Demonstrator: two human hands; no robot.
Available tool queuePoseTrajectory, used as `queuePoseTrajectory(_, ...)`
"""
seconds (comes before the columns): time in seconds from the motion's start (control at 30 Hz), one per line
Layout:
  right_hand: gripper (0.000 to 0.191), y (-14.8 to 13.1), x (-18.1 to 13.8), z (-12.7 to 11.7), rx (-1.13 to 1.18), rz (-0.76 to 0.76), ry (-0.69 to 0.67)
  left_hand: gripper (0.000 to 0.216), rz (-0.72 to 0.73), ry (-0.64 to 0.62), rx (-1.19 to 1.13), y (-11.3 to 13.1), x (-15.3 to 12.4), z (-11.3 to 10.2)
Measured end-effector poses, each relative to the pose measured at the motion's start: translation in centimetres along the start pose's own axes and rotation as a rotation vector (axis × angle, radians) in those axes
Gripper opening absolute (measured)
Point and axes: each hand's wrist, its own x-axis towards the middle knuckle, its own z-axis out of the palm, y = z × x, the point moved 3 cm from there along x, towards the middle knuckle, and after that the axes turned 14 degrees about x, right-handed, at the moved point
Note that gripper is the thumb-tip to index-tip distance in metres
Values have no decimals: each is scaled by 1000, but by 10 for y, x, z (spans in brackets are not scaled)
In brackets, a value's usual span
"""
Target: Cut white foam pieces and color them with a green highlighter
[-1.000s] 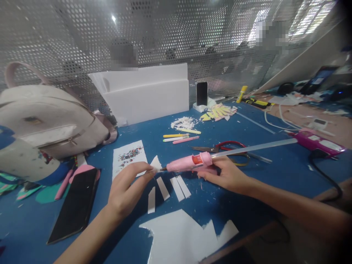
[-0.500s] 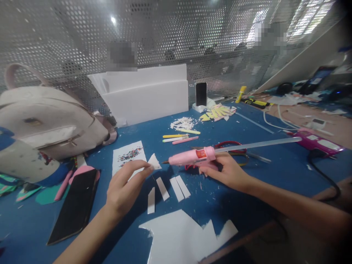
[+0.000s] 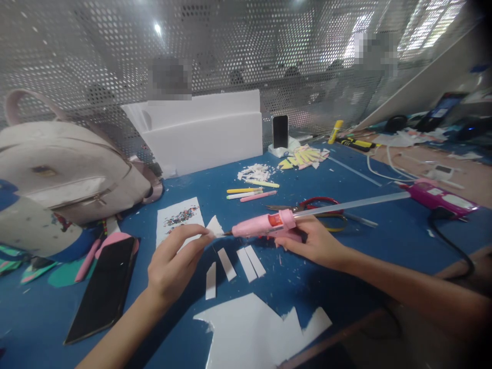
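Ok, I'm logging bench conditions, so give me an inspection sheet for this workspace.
Surface: blue table, strewn with white scraps.
Job's things: pink glue gun, nozzle at small white piece; four white strips below.
Clutter: scissors, black phone, markers, backpack.
Hands: left hand pinches the piece; right hand grips the gun.
Cables: black cable at right.
Surroundings: perforated metal screen behind.

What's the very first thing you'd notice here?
The pink glue gun in the right hand, mid-table, its tip at a small white paper piece pinched by the left hand. Behind them lie red-handled scissors; a pale backpack sits far left.
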Motion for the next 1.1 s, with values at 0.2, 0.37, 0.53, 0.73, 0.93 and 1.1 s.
queuePoseTrajectory(0.2,21,2,-1,0,1,2,-2,30,-7,-11,-13,1,-2,2)
queuePoseTrajectory(0.37,15,2,-1,0,78,30,11,29,-62,-21,-39,-1,-1,2)
queuePoseTrajectory(0.53,22,3,2,-7,252,109,99,23,-223,-37,-130,-4,5,3)
queuePoseTrajectory(0.73,29,10,9,-18,388,132,214,12,-612,-233,-398,-15,2,16)
queuePoseTrajectory(0.93,35,24,15,-24,497,150,299,27,-784,-425,-580,-26,-9,30)
queuePoseTrajectory(1.1,38,27,16,-32,529,173,313,29,-779,-565,-583,-35,-22,14)
